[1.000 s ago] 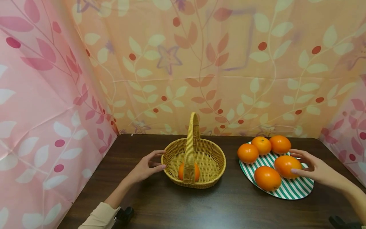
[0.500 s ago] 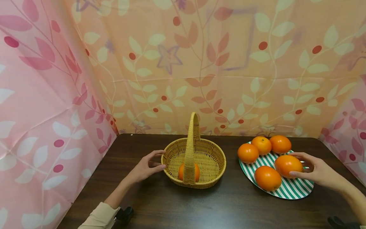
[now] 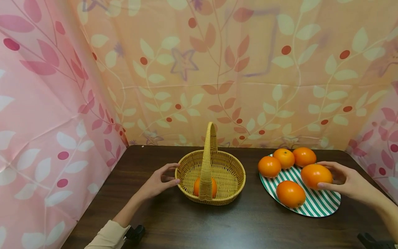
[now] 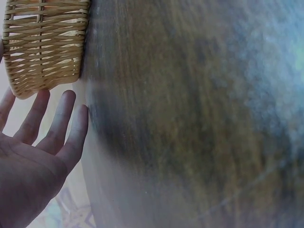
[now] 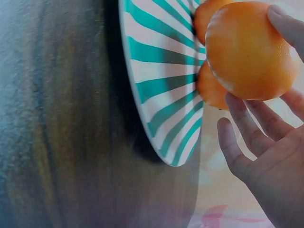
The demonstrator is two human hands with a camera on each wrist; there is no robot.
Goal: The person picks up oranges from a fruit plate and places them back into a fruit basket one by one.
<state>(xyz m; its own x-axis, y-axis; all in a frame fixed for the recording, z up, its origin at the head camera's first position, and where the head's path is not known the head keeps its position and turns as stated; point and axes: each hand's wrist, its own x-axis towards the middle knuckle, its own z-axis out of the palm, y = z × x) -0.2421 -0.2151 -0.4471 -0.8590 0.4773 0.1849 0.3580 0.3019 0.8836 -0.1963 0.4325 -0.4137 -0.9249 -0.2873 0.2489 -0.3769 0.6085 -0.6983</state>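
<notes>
My right hand (image 3: pixel 349 183) grips an orange (image 3: pixel 316 176) between thumb and fingers at the plate's right side. In the right wrist view this orange (image 5: pixel 251 50) stands off the green-and-white striped plate (image 5: pixel 164 85), with fingertips along its underside. My left hand (image 3: pixel 161 180) touches the left rim of a yellow wicker basket (image 3: pixel 228 199), thumb and index finger spread apart. The left wrist view shows the left fingers (image 4: pixel 59 118) extended, their tips right at the basket's side (image 4: pixel 45 52). One orange (image 3: pixel 214 187) lies in the basket, partly hidden behind the handle.
Several more oranges (image 3: pixel 290 193) sit on the striped plate, three of them bunched along its back edge. Both the plate and the basket stand on a dark wooden table (image 3: pixel 224 228). Patterned cloth (image 3: pixel 186 103) hangs behind the table and at both sides.
My right hand has closed in on the orange and raised it slightly, up and to the right off the plate. My left hand and the basket have stayed in place.
</notes>
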